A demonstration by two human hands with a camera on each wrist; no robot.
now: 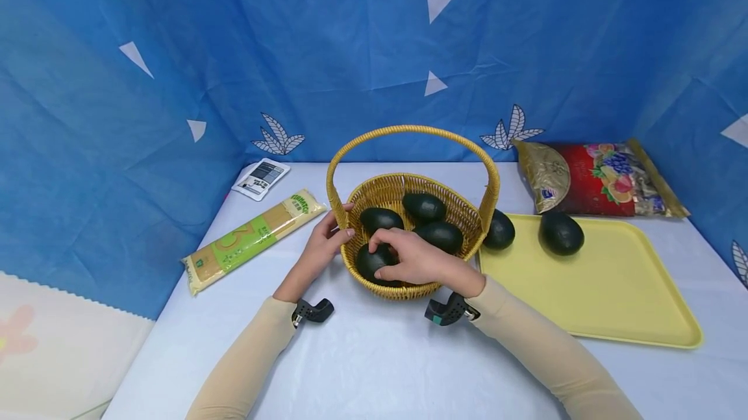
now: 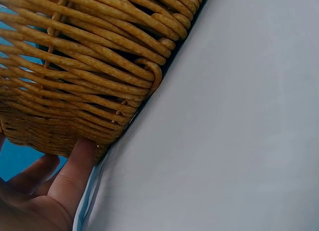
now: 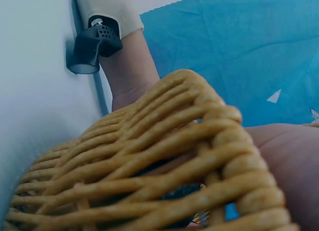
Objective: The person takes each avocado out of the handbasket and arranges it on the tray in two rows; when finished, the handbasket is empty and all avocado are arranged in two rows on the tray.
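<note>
A yellow wicker basket [image 1: 403, 178] with a tall arched handle stands upright on the table, holding several dark green avocados [image 1: 425, 206]. At its left side, near the foot of the handle, my left hand [image 1: 324, 238] grips the basket; in the left wrist view the thumb [image 2: 75, 178] lies against the woven wall. My right hand [image 1: 417, 256] reaches in over the front right rim, with thumb and curled fingers round the front avocado [image 1: 368, 263]. Woven strands fill much of the right wrist view and hide most of that grip.
Right of the basket lies a yellow tray [image 1: 619, 290], with one avocado [image 1: 561, 234] on it and another [image 1: 499, 232] between tray and basket. Behind is a red and gold bag [image 1: 602, 180]. On the left lie a noodle pack [image 1: 251, 241] and a white pouch [image 1: 263, 178].
</note>
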